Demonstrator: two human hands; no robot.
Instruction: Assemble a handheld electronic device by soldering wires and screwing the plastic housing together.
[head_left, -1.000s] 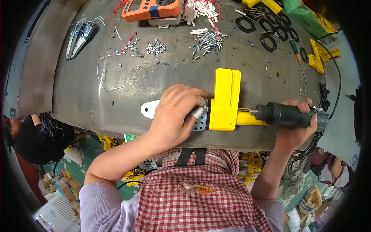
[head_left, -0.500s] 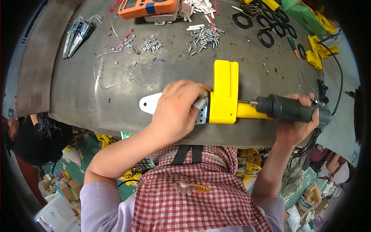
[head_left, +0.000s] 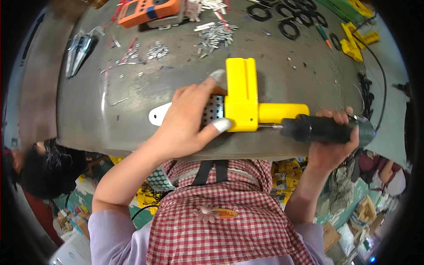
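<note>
My left hand is wrapped over a perforated metal sleeve, its white-covered thumb against the near edge of a yellow plastic housing. The white-tipped forefinger stretches toward the housing's far part. A white rounded plate with a hole sticks out left of the hand, and a yellow handle extends to the right. My right hand is closed around a dark electric screwdriver lying level. Its bit points left and reaches the housing's near right side, below the handle; the screw itself is hidden.
Loose screws, small nuts and black rings lie on the far part of the metal table. An orange meter stands at the back, with metal strips far left. A black cable curves along the right.
The screwdriver bit has moved from the handle's far side to its near side. My left thumb now presses the housing, and the left fingers have spread. The whole view has shifted slightly.
</note>
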